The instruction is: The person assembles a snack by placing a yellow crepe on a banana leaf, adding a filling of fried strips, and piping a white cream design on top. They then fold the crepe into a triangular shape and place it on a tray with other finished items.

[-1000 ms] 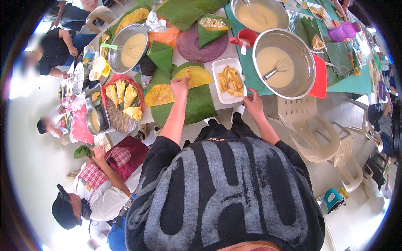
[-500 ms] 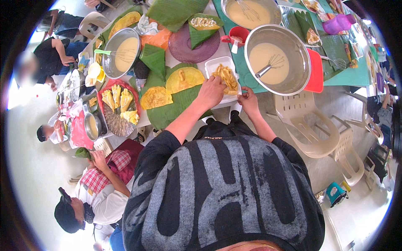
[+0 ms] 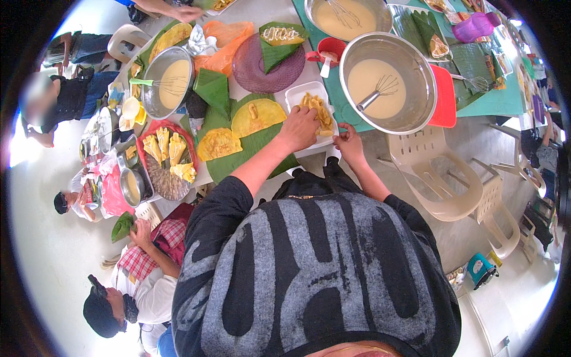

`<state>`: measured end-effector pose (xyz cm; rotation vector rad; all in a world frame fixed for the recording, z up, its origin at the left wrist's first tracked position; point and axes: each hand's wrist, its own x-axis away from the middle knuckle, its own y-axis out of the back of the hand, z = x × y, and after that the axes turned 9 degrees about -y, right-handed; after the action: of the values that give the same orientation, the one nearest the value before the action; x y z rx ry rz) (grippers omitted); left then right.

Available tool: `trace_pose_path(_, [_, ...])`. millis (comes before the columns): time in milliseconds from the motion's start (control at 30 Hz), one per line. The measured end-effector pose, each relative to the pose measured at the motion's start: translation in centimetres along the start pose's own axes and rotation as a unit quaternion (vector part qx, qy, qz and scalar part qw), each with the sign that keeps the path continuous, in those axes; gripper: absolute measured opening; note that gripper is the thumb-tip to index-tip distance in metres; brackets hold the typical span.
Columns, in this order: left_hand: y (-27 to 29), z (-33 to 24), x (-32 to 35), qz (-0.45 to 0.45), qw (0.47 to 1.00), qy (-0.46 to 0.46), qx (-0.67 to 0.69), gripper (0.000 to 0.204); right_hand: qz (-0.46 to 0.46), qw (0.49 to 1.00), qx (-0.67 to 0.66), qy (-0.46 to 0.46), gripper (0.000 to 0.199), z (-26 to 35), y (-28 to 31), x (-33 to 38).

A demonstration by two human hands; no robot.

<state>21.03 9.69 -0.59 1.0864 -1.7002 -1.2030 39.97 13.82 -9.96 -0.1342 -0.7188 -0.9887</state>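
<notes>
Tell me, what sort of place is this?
Probably a shared food-making table at a communal cooking session. Metal bowls of pale batter with whisks, banana leaves spread with yellow crepes, and a person's left hand reaching into a white tray of banana pieces.

Both arms stretched forward from dark short sleeves, forearms bare. Left hand (image 3: 299,126) reaching farther out, palm down, fingers curled loosely together. Right hand (image 3: 348,143) drawn nearer the body, fingers bent, thumb tucked inward.
</notes>
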Motion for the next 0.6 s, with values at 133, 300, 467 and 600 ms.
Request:
trace_pose_path(133, [-0.4, 0.2, -0.1, -0.011, 1.000, -0.016, -0.015, 0.022, -0.009, 1.000, -0.011, -0.003, 0.043, 0.5, 0.0, 0.4])
trace_pose_path(300, [-0.8, 0.4, -0.2, -0.081, 0.995, -0.047, -0.036, 0.013, 0.015, 1.000, 0.006, -0.002, 0.042, 0.3, 0.2, 0.3])
trace_pose_path(467, [-0.6, 0.3, -0.4, -0.067, 0.996, -0.052, -0.034, 0.020, 0.003, 1.000, 0.011, 0.001, 0.043, 0.4, 0.1, 0.3])
trace_pose_path(600, [-1.0, 0.2, -0.4, -0.094, 0.993, -0.042, -0.051, 0.017, 0.006, 1.000, 0.001, -0.012, 0.044, 0.4, 0.1, 0.5])
